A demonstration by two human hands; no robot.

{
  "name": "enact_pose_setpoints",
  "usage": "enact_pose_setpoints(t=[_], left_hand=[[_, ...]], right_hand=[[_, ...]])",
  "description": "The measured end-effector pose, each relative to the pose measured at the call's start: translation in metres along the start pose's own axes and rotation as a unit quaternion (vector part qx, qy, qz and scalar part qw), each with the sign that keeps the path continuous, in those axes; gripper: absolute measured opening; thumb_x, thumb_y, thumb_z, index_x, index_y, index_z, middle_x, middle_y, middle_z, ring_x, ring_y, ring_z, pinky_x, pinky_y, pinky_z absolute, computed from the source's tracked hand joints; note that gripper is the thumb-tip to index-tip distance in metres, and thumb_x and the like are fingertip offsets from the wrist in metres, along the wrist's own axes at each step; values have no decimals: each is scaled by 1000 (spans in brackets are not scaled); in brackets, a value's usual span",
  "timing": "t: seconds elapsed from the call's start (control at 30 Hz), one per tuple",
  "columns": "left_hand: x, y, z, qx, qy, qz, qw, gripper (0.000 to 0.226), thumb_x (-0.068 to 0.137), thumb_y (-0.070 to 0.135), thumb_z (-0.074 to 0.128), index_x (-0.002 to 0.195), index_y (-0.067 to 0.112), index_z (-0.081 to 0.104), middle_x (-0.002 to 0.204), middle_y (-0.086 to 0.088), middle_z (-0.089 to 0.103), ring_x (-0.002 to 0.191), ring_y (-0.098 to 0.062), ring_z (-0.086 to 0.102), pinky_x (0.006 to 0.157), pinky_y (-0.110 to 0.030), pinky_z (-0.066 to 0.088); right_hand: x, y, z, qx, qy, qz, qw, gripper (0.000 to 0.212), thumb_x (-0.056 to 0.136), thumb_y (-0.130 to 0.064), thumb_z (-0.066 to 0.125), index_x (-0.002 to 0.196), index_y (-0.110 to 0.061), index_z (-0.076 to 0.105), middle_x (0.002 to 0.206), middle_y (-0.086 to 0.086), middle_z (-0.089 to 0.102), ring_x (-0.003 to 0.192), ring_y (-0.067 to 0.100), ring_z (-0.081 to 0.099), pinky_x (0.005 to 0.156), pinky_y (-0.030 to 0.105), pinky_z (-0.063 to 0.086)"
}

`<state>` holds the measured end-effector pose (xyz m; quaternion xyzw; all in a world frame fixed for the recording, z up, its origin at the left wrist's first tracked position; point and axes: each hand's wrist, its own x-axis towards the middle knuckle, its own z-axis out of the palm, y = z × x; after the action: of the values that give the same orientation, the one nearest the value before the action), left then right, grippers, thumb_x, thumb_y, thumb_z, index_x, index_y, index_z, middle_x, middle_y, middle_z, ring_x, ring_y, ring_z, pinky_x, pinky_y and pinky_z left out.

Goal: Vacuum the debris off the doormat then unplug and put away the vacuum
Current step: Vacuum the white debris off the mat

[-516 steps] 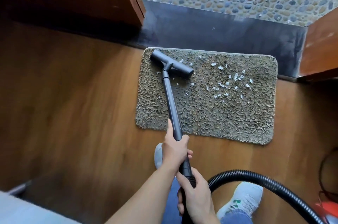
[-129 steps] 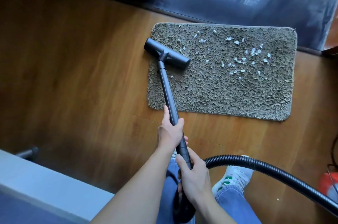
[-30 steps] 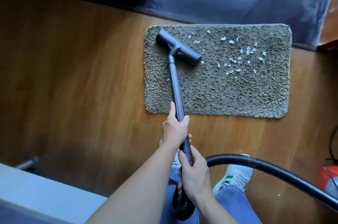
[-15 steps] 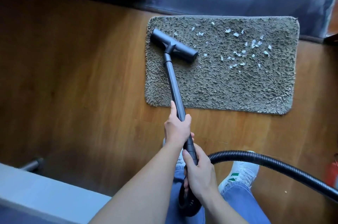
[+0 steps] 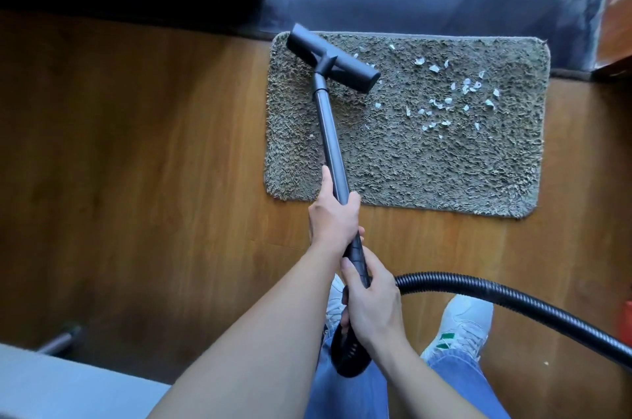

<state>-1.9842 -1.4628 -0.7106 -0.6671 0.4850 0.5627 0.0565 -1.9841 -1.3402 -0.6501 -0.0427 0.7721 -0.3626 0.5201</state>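
Wooden floor point(image 5: 136, 179) at doorway; doormat point(image 5: 410, 162) at 12 o'clock, pass in progress.
Vacuum head point(image 5: 333, 62) has advanced to the doormat's 11 o'clock corner; white debris point(image 5: 455, 97) at 2 o'clock untouched, so most cleaning remains. Left hand point(image 5: 337, 216) reaches forward, fingers wrapped round the wand point(image 5: 328, 131); right hand point(image 5: 371, 302), nearer the body, fingers closed on the handle by the hose point(image 5: 496, 290).
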Motion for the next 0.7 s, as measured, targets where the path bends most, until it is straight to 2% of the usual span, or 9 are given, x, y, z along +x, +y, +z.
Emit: enact_pose_setpoints(t=[0.23, 0.37, 0.47, 0.53, 0.6, 0.7], left_hand=[[24, 23, -4, -4, -16, 1, 1000, 79, 96, 30, 57, 162, 41, 14, 88, 10, 65, 57, -23, 75, 61, -42, 65], [17, 12, -5, -55, -33, -8, 998, 81, 97, 26, 60, 161, 42, 14, 92, 5, 64, 52, -22, 71, 53, -39, 63], [7, -9, -6, -136, -66, -33, 988, 88, 95, 19, 67, 161, 43, 13, 94, -6, 68, 52, -21, 69, 52, -36, 61], [-3, -25, -5, -197, -85, -41, 976, 89, 95, 13, 70, 161, 40, 17, 90, -10, 69, 56, -21, 69, 53, -33, 59], [-15, -40, -3, -237, -96, -41, 966, 82, 95, 12, 70, 158, 38, 26, 78, -4, 69, 60, -22, 69, 56, -33, 59], [-30, -57, 6, -239, -98, -33, 965, 73, 96, 12, 68, 155, 36, 34, 67, 2, 66, 60, -22, 68, 57, -34, 59]], right_hand=[[29, -19, -1, 11, -16, 16, 1000, 17, 102, -31, 56, 86, -32, 61, 47, 0, 52, 34, 22, 54, 38, 29, 47], [18, -15, -2, 6, -25, 23, 999, 13, 102, -32, 56, 91, -33, 62, 49, 1, 52, 34, 23, 54, 38, 32, 49], [3, -6, -7, 2, -35, 23, 999, 13, 102, -31, 56, 91, -36, 61, 51, 0, 51, 34, 23, 52, 37, 32, 48], [-5, 0, -13, 3, -48, 23, 999, 14, 102, -30, 56, 92, -38, 62, 51, 1, 52, 36, 24, 53, 38, 31, 48], [-12, 7, -16, -1, -53, 25, 998, 13, 102, -31, 55, 96, -40, 62, 51, 2, 54, 36, 24, 54, 39, 30, 47], [-23, 22, -23, -2, -55, 28, 998, 17, 102, -32, 55, 100, -48, 61, 51, 3, 56, 35, 24, 56, 39, 29, 46]])
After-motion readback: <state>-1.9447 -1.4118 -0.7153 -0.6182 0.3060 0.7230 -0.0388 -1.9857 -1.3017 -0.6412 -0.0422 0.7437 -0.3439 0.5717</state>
